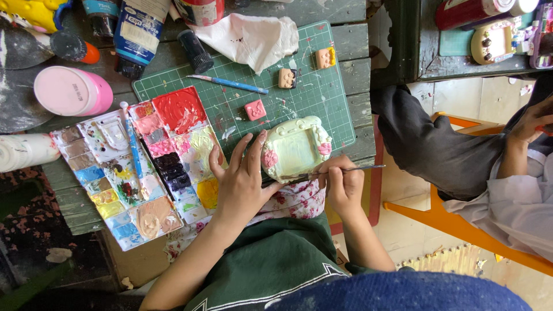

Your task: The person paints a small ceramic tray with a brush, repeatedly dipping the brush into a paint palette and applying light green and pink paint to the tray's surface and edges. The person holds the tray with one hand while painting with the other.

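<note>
The pale green frame lies at the cutting mat's near edge. Pink flower trim is painted; its centre remains plain. The left hand steadies it, fingers spread open. The right hand pinches a thin brush, tip apparently touching the frame. The palette lies left.

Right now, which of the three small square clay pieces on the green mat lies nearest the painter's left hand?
The pink square piece, just above the left hand. The tan piece and the orange one lie farther up the green mat.
</note>
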